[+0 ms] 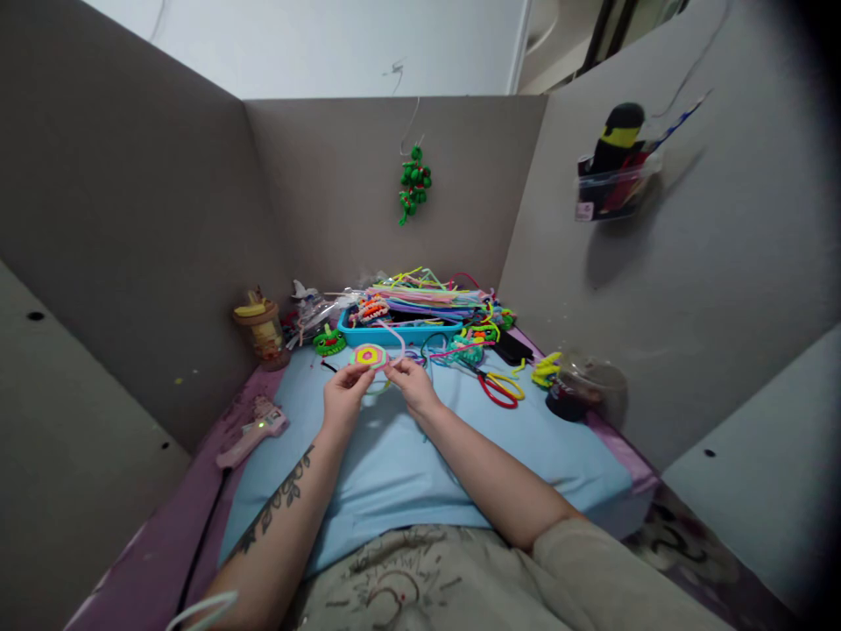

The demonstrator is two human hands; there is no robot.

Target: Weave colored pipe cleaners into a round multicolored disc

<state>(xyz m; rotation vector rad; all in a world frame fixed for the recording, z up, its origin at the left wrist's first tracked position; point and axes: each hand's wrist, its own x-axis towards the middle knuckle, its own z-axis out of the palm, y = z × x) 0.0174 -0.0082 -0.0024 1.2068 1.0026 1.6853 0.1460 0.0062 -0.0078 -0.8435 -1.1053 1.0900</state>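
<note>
In front of the blue tray [420,336], a coiled disc [369,357] is pinched along its near edge by the left hand [346,392] and, apparently, the right hand [413,387]. Coloured rings have been formed; a pale strand [400,338] is left loose, seemingly unfinished. Both forearms are stretched forward, converging.

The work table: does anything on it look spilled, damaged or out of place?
Nothing looks clearly spilled or damaged. Slightly odd: the pink glue gun lies on its side at the left, its green light suggesting it may be on, and pipe cleaners jut untidily over the rim of the blue tray.
</note>
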